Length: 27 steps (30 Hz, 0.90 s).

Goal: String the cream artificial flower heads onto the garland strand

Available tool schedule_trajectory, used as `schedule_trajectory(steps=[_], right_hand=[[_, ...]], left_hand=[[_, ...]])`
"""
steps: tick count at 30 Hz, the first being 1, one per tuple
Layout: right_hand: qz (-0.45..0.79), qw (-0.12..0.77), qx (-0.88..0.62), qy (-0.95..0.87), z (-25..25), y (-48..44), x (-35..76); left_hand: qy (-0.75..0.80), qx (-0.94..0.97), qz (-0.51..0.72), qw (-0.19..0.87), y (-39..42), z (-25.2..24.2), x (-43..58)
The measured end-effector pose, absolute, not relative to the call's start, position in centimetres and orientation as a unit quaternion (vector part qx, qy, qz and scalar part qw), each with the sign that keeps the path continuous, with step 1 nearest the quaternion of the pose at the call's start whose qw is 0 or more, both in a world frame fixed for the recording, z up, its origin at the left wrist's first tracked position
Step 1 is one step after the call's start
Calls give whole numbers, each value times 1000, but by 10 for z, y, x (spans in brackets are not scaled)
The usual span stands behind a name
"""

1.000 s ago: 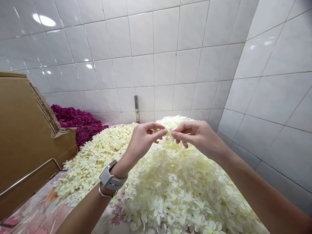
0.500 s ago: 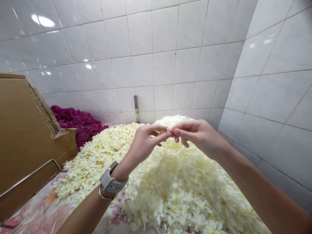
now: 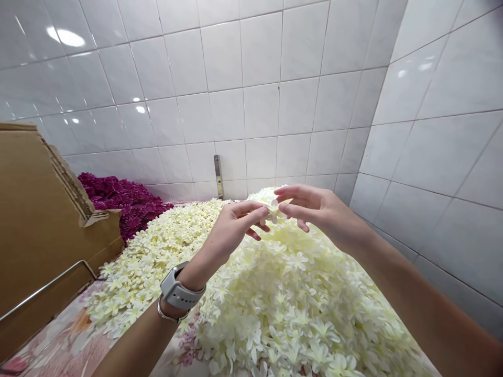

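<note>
Between my two hands is a small white artificial flower (image 3: 274, 208), its petals facing right. My left hand (image 3: 240, 222) pinches it between thumb and fingertips. At the flower's right side, my right hand (image 3: 314, 207) has its thumb and index finger apart; the fingertips are close to the petals, and I cannot tell if they touch. Below both hands spreads a large heap of loose white flowers (image 3: 291, 293). On my left wrist is a watch with a pale strap (image 3: 183, 293).
A pile of smaller cream flowers (image 3: 181, 230) lies at the left, with magenta flowers (image 3: 121, 201) behind. A cardboard box (image 3: 47, 209) and a metal rod (image 3: 47, 288) stand at far left. Tiled walls (image 3: 263, 110) rise behind and at right. Floral cloth (image 3: 86, 345) lies underneath.
My right thumb and index finger have parted from their pinch. The white flower now shows in my left fingertips, where the fingers hid it before. The view has shifted slightly.
</note>
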State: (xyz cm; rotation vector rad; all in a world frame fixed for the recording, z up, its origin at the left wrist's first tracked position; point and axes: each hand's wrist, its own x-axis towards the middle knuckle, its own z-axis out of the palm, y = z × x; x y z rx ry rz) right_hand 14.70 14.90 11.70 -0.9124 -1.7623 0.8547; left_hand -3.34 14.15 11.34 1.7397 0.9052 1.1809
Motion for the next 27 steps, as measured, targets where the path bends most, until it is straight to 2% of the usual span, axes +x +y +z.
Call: schedule_trajectory(steps=[3,7,9,13,16,22,27], right_hand=[[351,425,-367,-749,116,149,147],[337,485,-381,-712,111,151,144],[349,507,-381,-690,110,151,143],[367,531,-369,-669,108,151,141],[393,517,-354,-673,107,153,141],[463,448,-297,-705,108,156,144],[451,429,-331,-710,111,154,145]], left_hand=[[374,714,463,368,141,111,-33],[412,720,505,236,139,108,-32],[412,713,529,205,138,108,-32],[383,720,508,278,136,112,-32],[371,728,480,318,136,116,-33],[374,733,507,257,138,112,-33],[401,730,514,208,137,109,-32]])
